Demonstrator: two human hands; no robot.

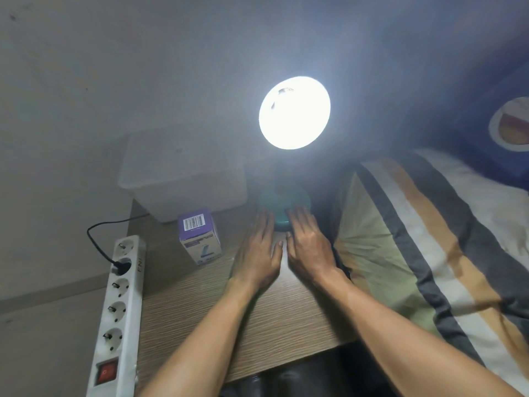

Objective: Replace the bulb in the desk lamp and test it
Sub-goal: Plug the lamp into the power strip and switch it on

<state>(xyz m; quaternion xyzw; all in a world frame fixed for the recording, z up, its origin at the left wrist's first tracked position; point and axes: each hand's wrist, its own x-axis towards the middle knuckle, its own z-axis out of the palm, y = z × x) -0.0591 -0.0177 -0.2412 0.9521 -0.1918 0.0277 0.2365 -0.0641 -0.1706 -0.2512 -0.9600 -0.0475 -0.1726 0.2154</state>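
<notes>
At the far desk (286, 310) edge, the desk lamp (294, 112) shines, so testing looks done; left hand (257, 250) and right hand (310, 245) lie flat, grip released.

**Dim corner, plain wall, bed at the right**

A plain pale wall (114, 67) fills the upper view, dim away from the glare. Below it runs a wood-grain worktop (257, 325). A bed with a striped cover (429, 253) lies just beside it on the right, under a dark blue cloth (486, 116).
</notes>
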